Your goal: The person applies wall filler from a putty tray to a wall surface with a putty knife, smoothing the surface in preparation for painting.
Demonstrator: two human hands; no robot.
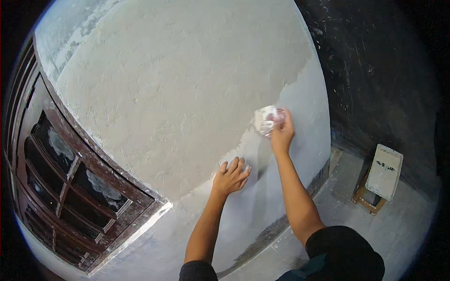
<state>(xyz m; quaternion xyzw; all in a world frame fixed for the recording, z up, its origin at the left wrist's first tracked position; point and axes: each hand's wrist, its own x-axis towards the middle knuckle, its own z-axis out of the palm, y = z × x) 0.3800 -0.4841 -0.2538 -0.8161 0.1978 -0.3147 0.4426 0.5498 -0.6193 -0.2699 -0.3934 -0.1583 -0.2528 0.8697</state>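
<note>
My right hand (282, 131) is raised against a plastered wall (178, 93) and grips a small folded sheet of sandpaper (265, 120), pressed on the wall where rough beige plaster meets a smoother grey-white patch (304, 107). My left hand (230, 176) lies flat on the wall lower down, fingers spread, holding nothing. Both forearms come up from the bottom edge.
A dark wooden window frame (70, 182) with several glass panes stands at the left, its sill running along the wall. At the right a dark wall (379, 70) meets the grey floor (403, 225). A white flat object rests on a small wooden stool (377, 180).
</note>
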